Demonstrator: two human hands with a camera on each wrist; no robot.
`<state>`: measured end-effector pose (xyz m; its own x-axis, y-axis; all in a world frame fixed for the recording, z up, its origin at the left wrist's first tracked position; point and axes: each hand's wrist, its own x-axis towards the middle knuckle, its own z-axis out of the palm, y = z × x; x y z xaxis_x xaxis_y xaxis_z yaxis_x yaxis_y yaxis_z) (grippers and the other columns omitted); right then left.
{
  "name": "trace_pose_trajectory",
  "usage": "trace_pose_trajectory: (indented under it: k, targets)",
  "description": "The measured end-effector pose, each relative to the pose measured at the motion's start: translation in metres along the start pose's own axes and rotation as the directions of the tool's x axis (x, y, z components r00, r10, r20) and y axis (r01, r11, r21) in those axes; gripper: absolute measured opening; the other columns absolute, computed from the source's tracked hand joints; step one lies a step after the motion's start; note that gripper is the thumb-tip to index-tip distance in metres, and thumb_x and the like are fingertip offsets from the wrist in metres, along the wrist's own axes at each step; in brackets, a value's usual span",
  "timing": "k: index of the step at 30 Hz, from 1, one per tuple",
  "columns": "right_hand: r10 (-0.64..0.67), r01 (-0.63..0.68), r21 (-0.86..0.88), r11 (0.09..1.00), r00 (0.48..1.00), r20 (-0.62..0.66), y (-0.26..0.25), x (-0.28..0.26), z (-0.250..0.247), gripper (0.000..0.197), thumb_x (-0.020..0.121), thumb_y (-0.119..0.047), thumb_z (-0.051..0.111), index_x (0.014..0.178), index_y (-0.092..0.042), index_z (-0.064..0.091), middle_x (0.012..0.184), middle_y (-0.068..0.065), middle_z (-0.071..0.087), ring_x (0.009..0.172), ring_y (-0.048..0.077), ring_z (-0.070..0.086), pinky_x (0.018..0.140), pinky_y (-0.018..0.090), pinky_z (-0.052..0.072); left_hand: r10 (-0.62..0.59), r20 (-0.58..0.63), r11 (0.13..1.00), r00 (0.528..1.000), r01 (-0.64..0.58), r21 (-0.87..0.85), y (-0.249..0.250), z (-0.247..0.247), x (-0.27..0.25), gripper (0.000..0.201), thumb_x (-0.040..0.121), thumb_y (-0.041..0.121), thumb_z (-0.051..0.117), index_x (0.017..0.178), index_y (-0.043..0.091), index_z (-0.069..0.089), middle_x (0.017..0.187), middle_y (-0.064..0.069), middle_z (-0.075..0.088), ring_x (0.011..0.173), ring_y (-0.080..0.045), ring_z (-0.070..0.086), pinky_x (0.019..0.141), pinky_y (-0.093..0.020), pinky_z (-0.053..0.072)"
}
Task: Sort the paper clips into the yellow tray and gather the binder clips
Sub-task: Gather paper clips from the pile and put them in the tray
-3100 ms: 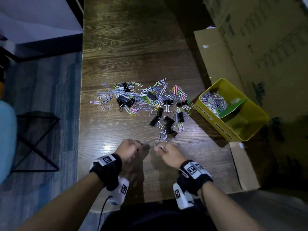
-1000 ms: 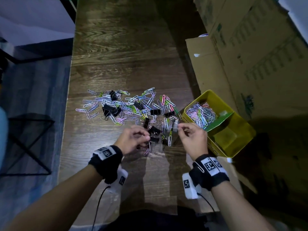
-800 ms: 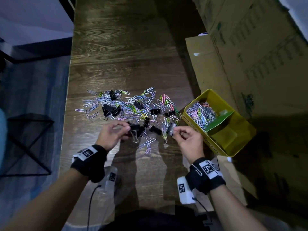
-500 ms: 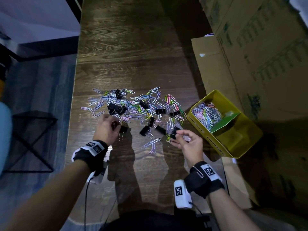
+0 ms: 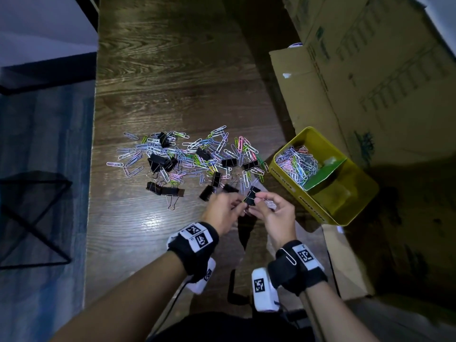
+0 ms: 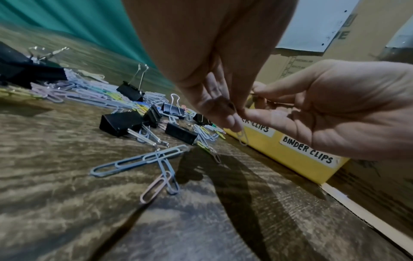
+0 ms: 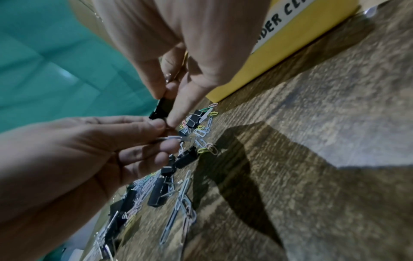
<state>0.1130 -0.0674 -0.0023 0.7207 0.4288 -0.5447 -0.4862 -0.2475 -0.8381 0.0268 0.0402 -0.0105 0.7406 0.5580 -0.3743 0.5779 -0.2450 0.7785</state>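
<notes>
Head view looks down on a dark wooden table (image 5: 172, 70) where the yellow tray (image 5: 345, 213) sits at the right edge, against large cardboard boxes (image 5: 370, 82). A green divider (image 5: 325, 176) splits the tray in two: the far compartment holds a heap of pastel paper clips (image 5: 296, 166), while what lies in the near compartment is too dim to make out. White labels run along the tray's outer wall; the left wrist view reads "BINDER CLIPS" (image 6: 307, 151) on the nearer one. Loose coloured paper clips and black binder clips lie scattered (image 5: 187, 159) left of the tray, and two binder clips (image 5: 165, 190) sit just beside each other at the pile's near edge. Both hands meet above the table just in front of the tray. The right hand (image 5: 274, 213) pinches a black binder clip (image 5: 253, 195) between thumb and forefinger. The left hand (image 5: 222, 211), fingers curled, pinches a thin silver paper clip (image 6: 242, 137) that hangs from its fingertips, close to the right hand's thumb.
</notes>
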Motion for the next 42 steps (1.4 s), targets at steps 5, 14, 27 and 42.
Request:
trace_pose_trajectory:
  k: [5, 14, 27, 42]
  targets:
    - [0.030, -0.012, 0.110, 0.994, 0.986, -0.161, 0.007, 0.000, 0.011, 0.011, 0.086, 0.008, 0.061, 0.093, 0.003, 0.067, 0.096, 0.015, 0.067, 0.080, 0.021, 0.067, 0.067, 0.018, 0.057, -0.003, -0.039, 0.988, 0.999, 0.009, 0.157, -0.001, 0.009, -0.006, 0.016, 0.088, 0.026, 0.060, 0.086, 0.014, 0.071, 0.069, -0.011, 0.071, 0.067, -0.024, 0.068, 0.068, -0.034, 0.055]
    - [0.075, -0.025, 0.325, 0.945, 0.987, -0.142, 0.004, 0.009, -0.013, 0.028, 0.089, 0.011, 0.053, 0.101, -0.012, 0.063, 0.092, 0.011, 0.058, 0.080, 0.014, 0.067, 0.081, 0.029, 0.058, -0.230, 0.224, 0.668, 0.947, 0.322, -0.672, 0.008, 0.003, -0.019, 0.013, 0.087, 0.004, 0.060, 0.075, 0.006, 0.063, 0.057, -0.003, 0.064, 0.045, -0.013, 0.055, 0.045, -0.024, 0.045]
    - [-0.139, 0.069, -0.950, 0.305, 0.990, 0.028, 0.009, 0.011, -0.047, 0.032, 0.088, -0.023, 0.059, 0.120, -0.024, 0.059, 0.122, 0.006, 0.059, 0.103, 0.033, 0.060, 0.083, 0.042, 0.051, 0.206, 0.080, 0.805, 0.975, -0.215, 0.553, -0.027, -0.024, 0.029, 0.035, 0.086, 0.022, 0.059, 0.121, 0.021, 0.057, 0.117, -0.008, 0.052, 0.092, -0.027, 0.060, 0.075, -0.041, 0.055]
    - [-0.118, 0.438, -0.891, 0.120, 0.897, 0.426, -0.042, 0.052, 0.026, 0.054, 0.083, 0.000, 0.056, 0.134, -0.014, 0.044, 0.152, 0.013, 0.022, 0.103, 0.034, 0.061, 0.086, 0.045, 0.052, 0.083, 0.314, 0.671, 0.946, -0.286, 0.684, -0.028, -0.032, 0.056, 0.034, 0.093, 0.034, 0.049, 0.124, 0.020, 0.049, 0.121, -0.007, 0.045, 0.089, -0.030, 0.061, 0.070, -0.040, 0.050]
